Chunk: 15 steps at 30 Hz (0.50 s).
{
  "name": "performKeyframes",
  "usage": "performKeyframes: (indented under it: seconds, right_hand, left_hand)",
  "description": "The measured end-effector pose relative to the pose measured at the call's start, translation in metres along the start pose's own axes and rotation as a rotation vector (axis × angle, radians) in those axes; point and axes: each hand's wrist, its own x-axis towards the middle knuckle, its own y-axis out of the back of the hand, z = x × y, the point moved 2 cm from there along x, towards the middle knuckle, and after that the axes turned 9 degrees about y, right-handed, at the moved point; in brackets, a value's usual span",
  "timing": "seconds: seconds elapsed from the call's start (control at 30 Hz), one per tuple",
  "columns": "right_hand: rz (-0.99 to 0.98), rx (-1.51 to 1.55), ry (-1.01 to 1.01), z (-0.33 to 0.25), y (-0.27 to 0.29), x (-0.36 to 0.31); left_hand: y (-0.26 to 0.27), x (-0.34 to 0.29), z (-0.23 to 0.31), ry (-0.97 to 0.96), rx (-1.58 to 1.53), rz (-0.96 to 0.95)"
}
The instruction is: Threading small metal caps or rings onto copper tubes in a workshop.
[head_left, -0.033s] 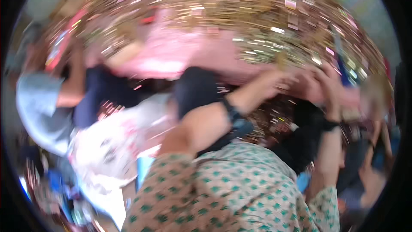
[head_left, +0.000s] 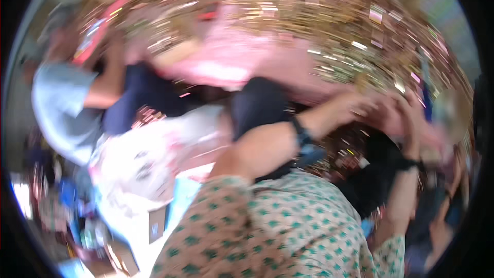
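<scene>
Over the near edge of the pink cloth (head_left: pixel 234 51), my left hand (head_left: pixel 352 107) reaches in with a dark band on its wrist. Close to its right is my right hand (head_left: pixel 405 107), also with a dark wristband. The fingers of both point toward each other, smeared by motion, so whether they hold anything cannot be made out. Just beyond them lies a pile of shiny gold and silvery-green small pieces (head_left: pixel 337 67), too blurred to name. Between my dark-clad legs more small glinting pieces (head_left: pixel 350 149) show.
To the left a person in a light blue shirt (head_left: pixel 67 105) sits by the cloth. A white plastic bag (head_left: pixel 139 159) with red print stands beside my left knee. Several boxes (head_left: pixel 121 257) are at the lower left. Another person (head_left: pixel 442 216) is at the right edge.
The whole view has shifted, so the cloth, the bag and my hands sit farther right in the picture. My hands stay close together.
</scene>
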Motion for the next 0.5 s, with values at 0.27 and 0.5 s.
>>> performKeyframes:
  seconds: [0.27,0.5]
  right_hand:
    - [0.042,0.09,0.04,0.015,-0.01,0.004]
    - [-0.068,0.048,0.105,0.111,0.012,0.063]
  left_hand:
    - [0.003,0.01,-0.004,-0.019,0.025,0.285]
    - [0.013,0.01,0.011,-0.173,0.073,0.418]
